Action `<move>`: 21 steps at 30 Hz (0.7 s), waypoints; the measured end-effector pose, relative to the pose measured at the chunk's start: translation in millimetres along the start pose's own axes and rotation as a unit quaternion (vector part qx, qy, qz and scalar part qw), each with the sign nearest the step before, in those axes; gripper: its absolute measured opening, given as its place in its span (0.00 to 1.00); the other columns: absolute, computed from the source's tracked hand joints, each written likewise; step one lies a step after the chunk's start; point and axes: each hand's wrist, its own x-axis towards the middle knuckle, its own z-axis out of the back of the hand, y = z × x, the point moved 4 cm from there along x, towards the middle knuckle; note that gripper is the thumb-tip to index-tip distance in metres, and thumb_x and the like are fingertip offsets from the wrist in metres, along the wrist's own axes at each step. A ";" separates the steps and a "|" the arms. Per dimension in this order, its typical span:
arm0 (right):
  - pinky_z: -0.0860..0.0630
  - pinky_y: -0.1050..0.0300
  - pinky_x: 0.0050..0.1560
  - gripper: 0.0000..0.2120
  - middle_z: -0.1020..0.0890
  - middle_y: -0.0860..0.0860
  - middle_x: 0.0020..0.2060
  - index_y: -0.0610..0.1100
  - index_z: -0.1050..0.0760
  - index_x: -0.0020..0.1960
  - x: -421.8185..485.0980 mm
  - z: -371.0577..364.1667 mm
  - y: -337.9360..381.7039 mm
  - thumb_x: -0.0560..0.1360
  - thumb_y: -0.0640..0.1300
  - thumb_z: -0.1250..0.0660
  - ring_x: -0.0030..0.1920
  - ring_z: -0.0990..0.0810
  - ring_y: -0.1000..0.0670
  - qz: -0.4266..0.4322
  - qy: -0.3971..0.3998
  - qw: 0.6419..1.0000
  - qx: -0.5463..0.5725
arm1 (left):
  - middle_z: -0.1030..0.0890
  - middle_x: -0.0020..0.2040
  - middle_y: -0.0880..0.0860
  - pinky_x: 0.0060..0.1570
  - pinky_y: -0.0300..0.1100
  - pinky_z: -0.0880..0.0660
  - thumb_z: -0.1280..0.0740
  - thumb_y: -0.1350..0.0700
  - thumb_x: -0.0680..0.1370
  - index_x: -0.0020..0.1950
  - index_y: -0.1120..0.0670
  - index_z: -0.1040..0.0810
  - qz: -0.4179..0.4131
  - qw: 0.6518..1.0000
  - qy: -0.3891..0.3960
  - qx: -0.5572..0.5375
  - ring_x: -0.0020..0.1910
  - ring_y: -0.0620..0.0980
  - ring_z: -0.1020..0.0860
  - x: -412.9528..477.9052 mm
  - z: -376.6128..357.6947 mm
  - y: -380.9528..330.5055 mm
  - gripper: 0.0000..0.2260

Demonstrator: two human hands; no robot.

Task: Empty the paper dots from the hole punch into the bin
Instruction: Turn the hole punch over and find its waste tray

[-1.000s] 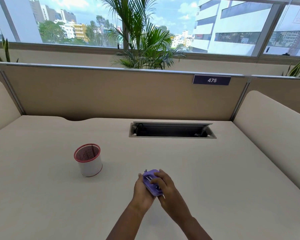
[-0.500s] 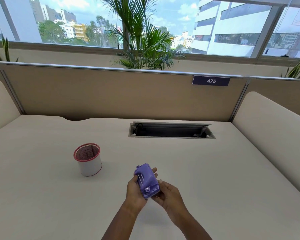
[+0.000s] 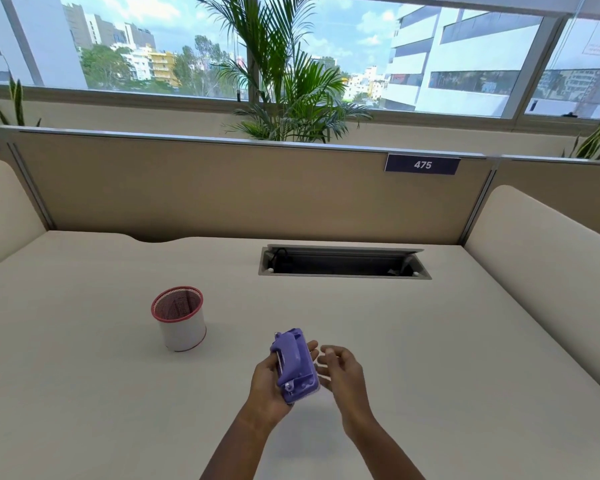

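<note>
A small purple hole punch (image 3: 294, 366) is held above the desk in my left hand (image 3: 269, 382), which wraps it from the left and underneath. My right hand (image 3: 338, 368) hovers just to the right of the punch, fingers loosely curled and apart, touching nothing. The bin (image 3: 179, 318) is a small white cylinder with a red rim and a mesh inside. It stands upright on the desk, to the left of and beyond the punch. No paper dots are visible.
The cream desk (image 3: 430, 358) is walled by tan partitions behind and padded panels at both sides. An open cable slot (image 3: 343, 262) is sunk into the desk at the back centre. A label reading 475 (image 3: 422, 164) is on the partition.
The punch went from both hands into my left hand alone and was lifted and turned. My right hand let go and drew slightly to the right.
</note>
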 end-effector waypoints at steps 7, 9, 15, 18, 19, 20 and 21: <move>0.28 0.62 0.37 0.16 0.21 0.48 0.34 0.40 0.22 0.46 12.8 -9.8 19.8 0.80 0.47 0.45 0.32 0.25 0.52 -0.053 0.101 0.992 -0.046 | 0.18 0.28 0.59 0.23 0.42 0.22 0.44 0.55 0.81 0.46 0.62 0.25 0.005 0.996 -0.056 0.075 0.22 0.54 0.20 -6.4 1.8 9.0 0.13; 0.30 0.63 0.34 0.14 0.22 0.48 0.32 0.40 0.24 0.44 14.1 -11.3 20.0 0.80 0.47 0.44 0.30 0.27 0.53 -0.070 0.115 0.990 -0.045 | 0.18 0.25 0.58 0.22 0.41 0.23 0.43 0.56 0.80 0.44 0.62 0.25 -0.007 0.994 -0.069 0.080 0.20 0.52 0.20 -5.3 1.6 9.1 0.12; 0.32 0.63 0.28 0.18 0.23 0.48 0.29 0.40 0.24 0.41 16.9 -13.7 19.4 0.81 0.45 0.48 0.27 0.28 0.52 -0.098 0.121 0.987 -0.031 | 0.18 0.25 0.57 0.20 0.40 0.22 0.44 0.55 0.81 0.44 0.61 0.25 -0.023 0.989 -0.079 0.122 0.20 0.52 0.20 -0.7 6.6 7.8 0.13; 0.35 0.64 0.23 0.20 0.26 0.51 0.22 0.42 0.26 0.34 19.0 -14.0 16.5 0.81 0.42 0.49 0.20 0.31 0.54 -0.118 0.126 0.985 -0.026 | 0.18 0.25 0.56 0.20 0.40 0.22 0.44 0.55 0.81 0.44 0.61 0.25 -0.029 0.987 -0.082 0.135 0.20 0.52 0.20 0.7 8.6 9.0 0.13; 0.36 0.64 0.22 0.21 0.29 0.52 0.18 0.42 0.28 0.32 19.6 -13.8 14.7 0.80 0.42 0.50 0.18 0.33 0.55 -0.125 0.132 0.983 -0.014 | 0.18 0.25 0.56 0.20 0.40 0.22 0.44 0.55 0.81 0.44 0.61 0.25 -0.029 0.987 -0.084 0.136 0.20 0.52 0.20 0.7 9.0 9.5 0.13; 0.37 0.64 0.22 0.22 0.30 0.53 0.16 0.42 0.28 0.32 19.7 -13.6 13.6 0.80 0.41 0.51 0.17 0.34 0.56 -0.127 0.137 0.982 -0.003 | 0.18 0.25 0.56 0.20 0.40 0.22 0.44 0.55 0.81 0.44 0.61 0.25 -0.030 0.986 -0.085 0.137 0.20 0.51 0.20 0.5 8.9 10.1 0.13; 0.37 0.65 0.21 0.21 0.30 0.54 0.15 0.42 0.28 0.32 19.4 -13.2 12.8 0.80 0.41 0.51 0.16 0.34 0.56 -0.126 0.140 0.982 0.001 | 0.18 0.25 0.57 0.20 0.40 0.22 0.43 0.55 0.80 0.44 0.61 0.25 -0.030 0.986 -0.087 0.137 0.20 0.52 0.20 0.6 8.9 10.3 0.13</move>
